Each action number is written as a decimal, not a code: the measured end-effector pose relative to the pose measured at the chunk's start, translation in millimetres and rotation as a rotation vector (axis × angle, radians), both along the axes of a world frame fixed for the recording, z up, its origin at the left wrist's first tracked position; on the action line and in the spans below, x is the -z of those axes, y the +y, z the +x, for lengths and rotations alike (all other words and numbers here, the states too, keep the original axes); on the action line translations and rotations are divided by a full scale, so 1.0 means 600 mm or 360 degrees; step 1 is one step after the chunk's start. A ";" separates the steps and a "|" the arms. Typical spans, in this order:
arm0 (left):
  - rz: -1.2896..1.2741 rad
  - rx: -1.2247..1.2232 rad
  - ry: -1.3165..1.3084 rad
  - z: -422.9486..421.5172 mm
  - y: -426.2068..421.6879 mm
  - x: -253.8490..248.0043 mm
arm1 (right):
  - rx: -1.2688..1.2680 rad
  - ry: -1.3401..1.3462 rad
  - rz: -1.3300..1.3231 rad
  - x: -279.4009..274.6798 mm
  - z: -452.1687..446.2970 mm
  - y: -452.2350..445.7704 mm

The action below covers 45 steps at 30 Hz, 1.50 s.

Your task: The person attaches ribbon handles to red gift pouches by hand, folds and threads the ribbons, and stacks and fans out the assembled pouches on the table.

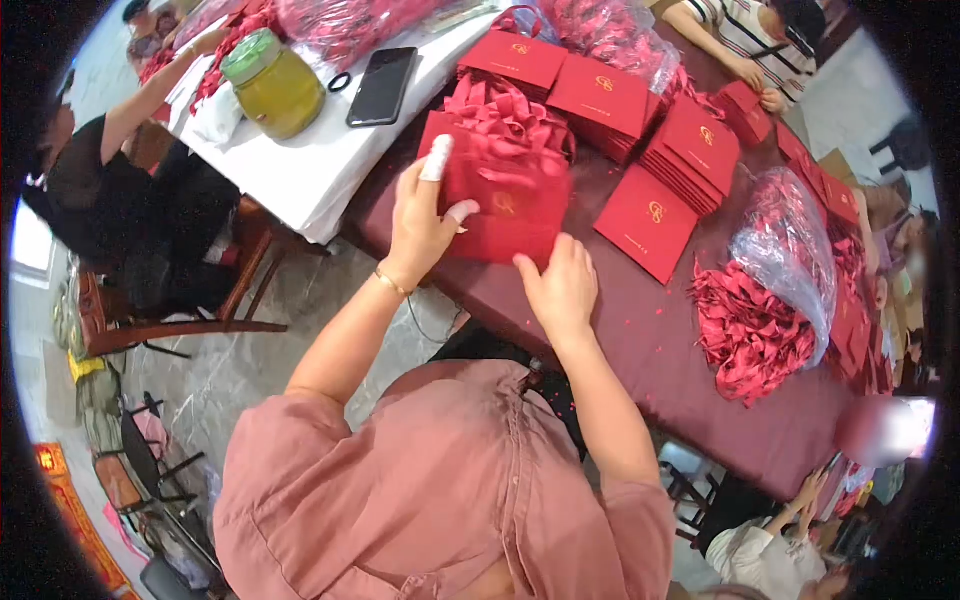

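Left hand (428, 207) gripped envelope (512, 215) by left edge, right hand (560, 287) by near right corner, likely for tension; stacks (690, 150) sat right, presumably within reach.

Green-lidded jar (280, 100), dark phone (382, 88) on white sheet (315, 180); wooden chair (200, 331) nearby.

Held red packet (515, 225): smooth paper/card, matt-looking. Ribbon heap (750, 330): satin-type cloth, slight sheen. Bag (785, 230): clear plastic, crinkled, v. glossy. Tablecloth (665, 350): matt maroon cloth. 1 phone (383, 88) w/ glossy blk glass front. Chair (190, 333): varnished wood. Bracelet (391, 284): shiny gold-tone metal.
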<state>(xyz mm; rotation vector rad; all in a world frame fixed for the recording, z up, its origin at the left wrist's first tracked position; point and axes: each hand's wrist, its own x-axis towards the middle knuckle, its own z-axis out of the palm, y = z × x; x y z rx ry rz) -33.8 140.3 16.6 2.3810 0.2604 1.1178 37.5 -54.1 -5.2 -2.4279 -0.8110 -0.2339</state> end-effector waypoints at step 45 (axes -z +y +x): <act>-0.0384 0.0981 0.0833 0.127 -0.248 0.002 | 0.0252 -0.0504 0.0002 -0.026 0.076 -0.430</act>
